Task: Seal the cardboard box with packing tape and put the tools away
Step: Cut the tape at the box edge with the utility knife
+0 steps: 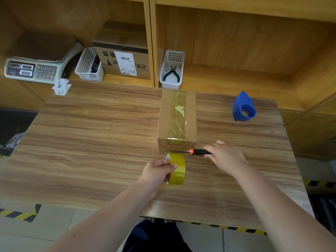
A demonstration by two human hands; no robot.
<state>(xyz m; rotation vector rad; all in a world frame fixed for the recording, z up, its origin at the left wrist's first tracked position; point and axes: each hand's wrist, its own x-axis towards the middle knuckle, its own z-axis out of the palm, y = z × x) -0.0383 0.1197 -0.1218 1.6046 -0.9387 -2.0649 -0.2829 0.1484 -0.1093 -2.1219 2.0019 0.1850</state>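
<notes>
Holding roll point(177, 169) upright in left hand point(157, 171), just near of box point(177, 122); right hand point(224, 157) gripping knife point(197, 152), blade reaching left over roll at box's near face. Box mid-table point(91, 142), taped along top. Blue dispenser point(244, 107) far right, well apart.

Wood-grain table point(91, 142), with a taped cardboard box point(177, 122) near the middle and a blue tape dispenser point(243, 107) well apart to the right. Behind, a wooden shelf point(227, 82) at a lower level, bearing a weighing scale point(36, 66), a white basket point(89, 65), a labelled carton point(123, 57) and a second white basket point(171, 70) with pliers point(171, 73) inside. Paper slips point(61, 86) at the table's far left corner.
</notes>
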